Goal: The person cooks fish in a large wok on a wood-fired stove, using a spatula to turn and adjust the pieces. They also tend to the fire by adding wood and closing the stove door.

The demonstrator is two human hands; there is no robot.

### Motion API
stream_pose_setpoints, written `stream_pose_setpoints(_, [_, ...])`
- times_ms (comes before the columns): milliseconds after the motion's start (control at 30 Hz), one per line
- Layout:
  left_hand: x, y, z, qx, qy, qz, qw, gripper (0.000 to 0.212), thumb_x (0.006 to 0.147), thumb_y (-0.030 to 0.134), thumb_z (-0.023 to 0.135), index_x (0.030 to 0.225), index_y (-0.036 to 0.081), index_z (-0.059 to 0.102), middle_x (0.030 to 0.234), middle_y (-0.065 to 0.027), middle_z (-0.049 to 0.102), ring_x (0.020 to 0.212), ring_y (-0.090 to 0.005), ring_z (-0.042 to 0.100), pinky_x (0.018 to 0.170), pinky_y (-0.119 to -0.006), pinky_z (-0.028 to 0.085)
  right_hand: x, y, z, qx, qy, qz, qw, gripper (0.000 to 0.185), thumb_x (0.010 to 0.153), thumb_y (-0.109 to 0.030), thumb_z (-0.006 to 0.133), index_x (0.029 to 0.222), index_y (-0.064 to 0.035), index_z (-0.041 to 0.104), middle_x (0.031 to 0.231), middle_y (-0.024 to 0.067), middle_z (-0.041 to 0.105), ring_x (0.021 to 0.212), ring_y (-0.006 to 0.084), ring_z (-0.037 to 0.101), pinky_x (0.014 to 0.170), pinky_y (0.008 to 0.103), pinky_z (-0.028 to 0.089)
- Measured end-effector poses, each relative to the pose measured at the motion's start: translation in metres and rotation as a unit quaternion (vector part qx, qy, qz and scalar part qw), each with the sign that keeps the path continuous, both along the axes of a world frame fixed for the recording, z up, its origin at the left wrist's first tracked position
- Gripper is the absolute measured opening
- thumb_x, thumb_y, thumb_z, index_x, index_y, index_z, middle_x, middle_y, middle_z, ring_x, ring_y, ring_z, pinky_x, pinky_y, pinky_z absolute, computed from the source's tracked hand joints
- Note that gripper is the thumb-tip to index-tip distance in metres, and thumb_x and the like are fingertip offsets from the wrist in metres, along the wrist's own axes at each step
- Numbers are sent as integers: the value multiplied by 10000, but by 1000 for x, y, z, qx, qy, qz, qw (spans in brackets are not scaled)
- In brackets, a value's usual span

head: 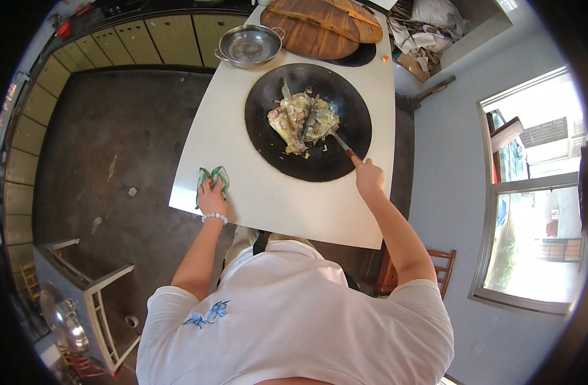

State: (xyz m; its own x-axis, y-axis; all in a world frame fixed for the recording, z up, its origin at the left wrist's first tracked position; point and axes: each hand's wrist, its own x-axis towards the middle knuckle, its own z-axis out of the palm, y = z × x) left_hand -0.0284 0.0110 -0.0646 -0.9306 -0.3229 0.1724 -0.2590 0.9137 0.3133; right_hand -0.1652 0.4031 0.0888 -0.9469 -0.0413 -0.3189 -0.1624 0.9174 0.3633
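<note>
A large dark wok (pixel 274 149) is set into the white stove counter (pixel 294 211). Pieces of fish, with fish heads (pixel 318 126) among them, are heaped in its middle with small yellow bits around. My right hand (pixel 371 177) grips the brown handle of a metal cooking spatula (pixel 342 142), whose blade is hidden at the right edge of the fish. At the counter's front left corner, my left hand (pixel 211 195), with a beaded bracelet at the wrist, is on a green and white cloth (pixel 220 174), its fingers closed over the fabric.
Beyond the wok stand a two-handled metal pan (pixel 250 45) and round wooden lids (pixel 308 29) partly over a second dark wok (pixel 354 57). Firewood and bags (pixel 423 36) fill a recess at the upper right. A table (pixel 89 284) stands at the lower left, a wooden chair (pixel 440 269) at right.
</note>
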Motion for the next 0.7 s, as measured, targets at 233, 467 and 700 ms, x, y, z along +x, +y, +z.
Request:
stream_pose_setpoints(233, [-1, -1, -1, 6, 5, -4, 1000, 420, 722, 54, 649, 1127, 165, 645, 1114, -80, 517, 982, -297, 515, 812, -392, 480, 16, 4, 22, -35, 16, -23, 999, 569, 858, -104, 544, 1371, -314, 419, 958, 87, 562, 742, 234, 654, 656, 321, 532])
stream_pose_setpoints(467, [-2, -2, -2, 1, -1, -2, 1000, 418, 722, 54, 655, 1122, 172, 646, 1109, -76, 516, 979, -298, 515, 810, -391, 480, 6, -4, -15, -107, 82, -34, 990, 436, 915, -235, 524, 1339, -311, 455, 899, 93, 568, 709, 267, 635, 647, 371, 520])
stream_pose_setpoints(700, [-1, -2, -1, -4, 0, -4, 1000, 408, 730, 54, 648, 1121, 171, 648, 1111, -75, 518, 976, -301, 514, 808, -388, 479, 8, 3, -32, -118, 82, -51, 988, 446, 909, -238, 534, 1343, -290, 448, 876, 96, 583, 722, 265, 634, 643, 383, 519])
